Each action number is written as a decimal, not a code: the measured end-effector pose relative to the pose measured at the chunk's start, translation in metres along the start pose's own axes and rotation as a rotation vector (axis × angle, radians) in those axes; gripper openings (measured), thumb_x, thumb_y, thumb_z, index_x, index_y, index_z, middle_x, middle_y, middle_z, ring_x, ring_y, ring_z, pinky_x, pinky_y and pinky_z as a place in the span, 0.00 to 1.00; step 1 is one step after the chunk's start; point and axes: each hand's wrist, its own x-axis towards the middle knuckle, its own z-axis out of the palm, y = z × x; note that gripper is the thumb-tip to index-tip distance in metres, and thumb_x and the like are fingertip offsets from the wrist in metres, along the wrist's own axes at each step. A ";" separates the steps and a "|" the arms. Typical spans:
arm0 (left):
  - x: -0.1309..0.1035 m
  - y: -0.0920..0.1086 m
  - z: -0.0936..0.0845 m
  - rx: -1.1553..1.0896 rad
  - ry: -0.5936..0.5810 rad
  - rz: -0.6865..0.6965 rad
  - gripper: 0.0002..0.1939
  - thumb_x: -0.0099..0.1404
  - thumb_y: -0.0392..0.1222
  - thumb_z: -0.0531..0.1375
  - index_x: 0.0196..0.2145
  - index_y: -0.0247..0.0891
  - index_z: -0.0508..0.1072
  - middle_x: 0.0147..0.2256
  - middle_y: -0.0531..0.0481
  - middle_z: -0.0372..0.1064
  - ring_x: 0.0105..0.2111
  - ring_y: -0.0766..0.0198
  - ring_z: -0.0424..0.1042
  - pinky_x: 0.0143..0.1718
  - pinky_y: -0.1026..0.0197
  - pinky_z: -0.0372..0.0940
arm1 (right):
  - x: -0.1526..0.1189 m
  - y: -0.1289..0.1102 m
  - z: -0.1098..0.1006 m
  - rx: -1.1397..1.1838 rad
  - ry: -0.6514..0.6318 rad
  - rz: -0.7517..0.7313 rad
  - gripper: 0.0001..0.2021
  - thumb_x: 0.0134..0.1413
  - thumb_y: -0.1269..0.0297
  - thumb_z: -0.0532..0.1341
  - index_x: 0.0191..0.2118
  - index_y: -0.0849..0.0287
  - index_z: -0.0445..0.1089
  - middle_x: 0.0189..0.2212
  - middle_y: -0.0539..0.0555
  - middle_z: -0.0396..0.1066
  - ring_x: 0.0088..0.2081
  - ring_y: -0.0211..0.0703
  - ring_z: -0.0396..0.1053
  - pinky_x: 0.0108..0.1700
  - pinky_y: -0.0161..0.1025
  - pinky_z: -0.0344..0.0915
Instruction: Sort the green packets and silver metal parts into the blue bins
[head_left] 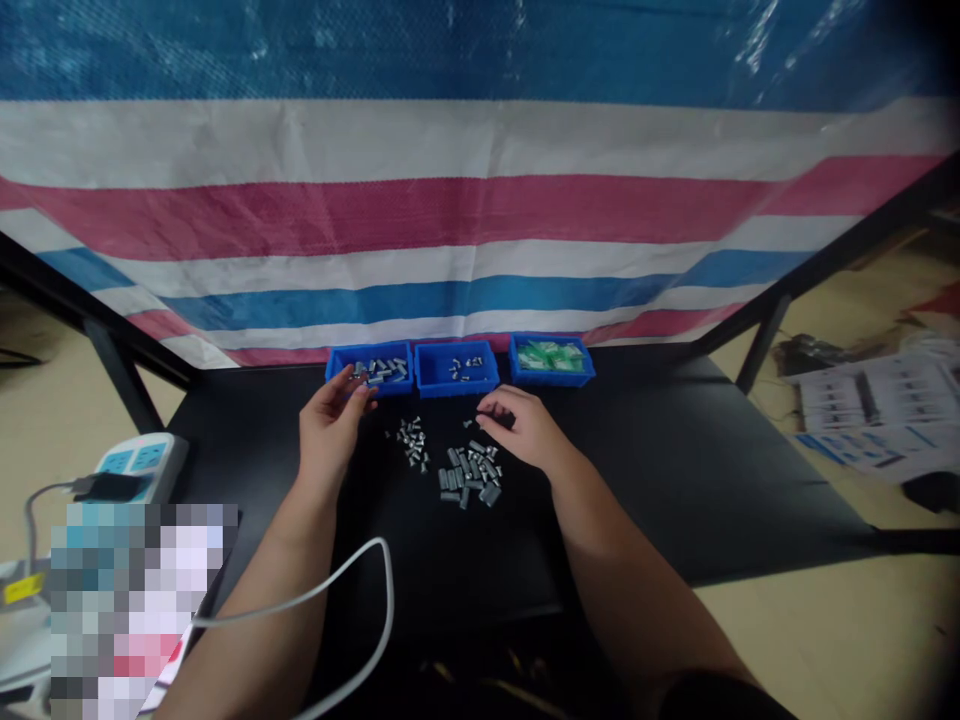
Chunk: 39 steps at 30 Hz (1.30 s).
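My left hand [328, 422] reaches over the near edge of the left blue bin [407, 384], thumb and fingers apart. Grey metal cylindrical pieces [386, 370] lie in that bin. My right hand [519, 425] is closed in a pinch above the table, right of a small loose screw [467, 424]; whatever its fingertips hold is too small to make out. Between the hands is a pile of silver screws [412, 442]. Closer to me lies a heap of grey metal pieces [466, 472], with a few screws mixed in at its right side.
A middle blue bin [457, 388] holds several small metal parts. The right blue bin [553, 378] contains green-and-clear packets. A white cable [386, 570] loops over my left forearm. At left is a power strip [169, 465]; striped sheeting [480, 220] hangs behind the black table [660, 470].
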 end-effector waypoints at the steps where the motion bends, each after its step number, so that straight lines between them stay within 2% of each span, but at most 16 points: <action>1: 0.000 0.000 0.000 -0.013 -0.030 -0.006 0.35 0.59 0.50 0.72 0.62 0.40 0.71 0.53 0.37 0.77 0.43 0.55 0.81 0.43 0.55 0.77 | 0.000 0.001 0.000 -0.010 0.002 0.014 0.02 0.60 0.66 0.63 0.39 0.55 0.74 0.33 0.51 0.70 0.32 0.39 0.66 0.35 0.37 0.65; 3: -0.003 0.003 0.000 -0.024 -0.105 0.003 0.36 0.59 0.51 0.72 0.63 0.41 0.69 0.56 0.37 0.75 0.42 0.55 0.82 0.41 0.55 0.78 | -0.002 0.003 -0.002 -0.034 -0.001 0.046 0.03 0.60 0.65 0.64 0.40 0.55 0.74 0.31 0.50 0.69 0.29 0.37 0.64 0.32 0.37 0.63; 4: -0.005 0.005 0.000 -0.020 -0.144 0.012 0.33 0.60 0.51 0.71 0.60 0.40 0.72 0.54 0.37 0.76 0.41 0.56 0.82 0.40 0.55 0.78 | -0.003 0.004 -0.004 -0.042 -0.015 0.064 0.04 0.60 0.63 0.64 0.41 0.55 0.74 0.30 0.49 0.69 0.27 0.37 0.62 0.31 0.36 0.62; 7: -0.012 0.007 0.000 0.029 -0.254 0.021 0.21 0.62 0.53 0.69 0.46 0.36 0.78 0.41 0.41 0.81 0.35 0.58 0.81 0.37 0.56 0.77 | -0.005 0.005 -0.014 -0.044 -0.117 0.123 0.15 0.55 0.56 0.70 0.46 0.53 0.75 0.33 0.50 0.70 0.30 0.39 0.65 0.31 0.36 0.63; 10: -0.016 0.006 -0.002 0.163 -0.336 0.093 0.15 0.64 0.52 0.68 0.40 0.37 0.78 0.34 0.45 0.80 0.34 0.58 0.80 0.38 0.56 0.76 | -0.010 0.006 -0.023 -0.044 -0.212 0.166 0.33 0.44 0.48 0.76 0.57 0.49 0.71 0.48 0.55 0.71 0.47 0.50 0.71 0.45 0.44 0.71; 14: -0.014 0.005 -0.003 0.518 -0.501 0.259 0.12 0.68 0.50 0.63 0.40 0.39 0.79 0.41 0.43 0.80 0.43 0.55 0.79 0.49 0.53 0.72 | -0.024 0.003 -0.020 -0.033 -0.294 0.174 0.48 0.39 0.45 0.77 0.67 0.45 0.62 0.63 0.59 0.61 0.64 0.61 0.61 0.63 0.57 0.63; 16: -0.013 0.007 -0.003 0.648 -0.646 0.280 0.15 0.70 0.51 0.60 0.46 0.40 0.78 0.47 0.42 0.78 0.49 0.53 0.77 0.54 0.51 0.70 | -0.037 0.001 -0.014 -0.037 -0.331 0.177 0.56 0.36 0.43 0.78 0.72 0.44 0.54 0.68 0.61 0.55 0.69 0.64 0.55 0.67 0.59 0.59; 18: -0.013 0.008 -0.004 0.735 -0.793 0.271 0.22 0.69 0.54 0.61 0.56 0.41 0.74 0.56 0.40 0.73 0.58 0.49 0.72 0.60 0.47 0.66 | -0.052 -0.002 -0.004 -0.085 -0.344 0.187 0.65 0.33 0.41 0.78 0.75 0.46 0.45 0.73 0.62 0.47 0.72 0.67 0.47 0.70 0.62 0.53; 20: -0.015 0.005 -0.007 0.807 -0.900 0.260 0.36 0.64 0.57 0.65 0.66 0.44 0.65 0.66 0.38 0.62 0.67 0.44 0.61 0.66 0.42 0.59 | -0.065 -0.005 0.008 -0.176 -0.345 0.169 0.72 0.31 0.36 0.77 0.77 0.49 0.36 0.75 0.64 0.40 0.74 0.71 0.39 0.72 0.67 0.44; 22: -0.017 -0.001 -0.009 0.864 -0.956 0.253 0.51 0.57 0.61 0.70 0.71 0.45 0.56 0.71 0.38 0.51 0.71 0.40 0.50 0.68 0.38 0.53 | -0.073 -0.007 0.021 -0.270 -0.320 0.147 0.74 0.30 0.32 0.75 0.77 0.51 0.31 0.75 0.64 0.37 0.75 0.71 0.36 0.73 0.68 0.38; 24: -0.019 -0.007 -0.011 0.911 -0.990 0.245 0.58 0.53 0.64 0.71 0.73 0.44 0.51 0.73 0.36 0.46 0.72 0.38 0.46 0.70 0.36 0.50 | -0.074 -0.008 0.033 -0.339 -0.287 0.147 0.74 0.33 0.30 0.72 0.77 0.54 0.30 0.75 0.65 0.38 0.75 0.71 0.37 0.73 0.68 0.36; 26: -0.021 -0.012 -0.009 0.953 -1.008 0.248 0.59 0.54 0.67 0.69 0.73 0.40 0.50 0.73 0.34 0.45 0.73 0.38 0.44 0.71 0.36 0.46 | -0.069 -0.007 0.043 -0.378 -0.264 0.151 0.70 0.37 0.29 0.70 0.77 0.58 0.34 0.74 0.67 0.42 0.74 0.70 0.39 0.73 0.68 0.37; 28: -0.022 -0.014 -0.005 0.971 -1.004 0.266 0.54 0.60 0.68 0.64 0.73 0.38 0.51 0.73 0.34 0.46 0.73 0.40 0.43 0.72 0.36 0.42 | -0.060 -0.005 0.050 -0.384 -0.251 0.130 0.65 0.42 0.29 0.68 0.76 0.60 0.39 0.73 0.68 0.46 0.74 0.69 0.41 0.73 0.67 0.39; 32: -0.025 -0.019 0.007 0.933 -0.964 0.324 0.36 0.74 0.60 0.49 0.71 0.37 0.57 0.71 0.36 0.53 0.72 0.49 0.49 0.72 0.39 0.41 | -0.040 -0.001 0.060 -0.329 -0.251 0.045 0.52 0.51 0.33 0.66 0.73 0.58 0.51 0.72 0.66 0.52 0.73 0.66 0.46 0.73 0.66 0.45; 35: -0.025 -0.022 0.013 0.913 -0.947 0.385 0.39 0.71 0.62 0.54 0.70 0.34 0.57 0.70 0.34 0.55 0.72 0.47 0.52 0.72 0.39 0.43 | -0.025 0.001 0.066 -0.285 -0.242 0.018 0.43 0.56 0.40 0.66 0.69 0.59 0.58 0.69 0.68 0.56 0.72 0.65 0.51 0.71 0.65 0.51; 39: -0.023 -0.025 0.011 0.855 -0.973 0.428 0.55 0.58 0.67 0.67 0.72 0.35 0.52 0.71 0.32 0.52 0.71 0.40 0.51 0.72 0.36 0.44 | -0.007 0.001 0.072 -0.220 -0.164 0.013 0.31 0.57 0.50 0.69 0.62 0.59 0.67 0.59 0.65 0.66 0.63 0.60 0.63 0.66 0.57 0.62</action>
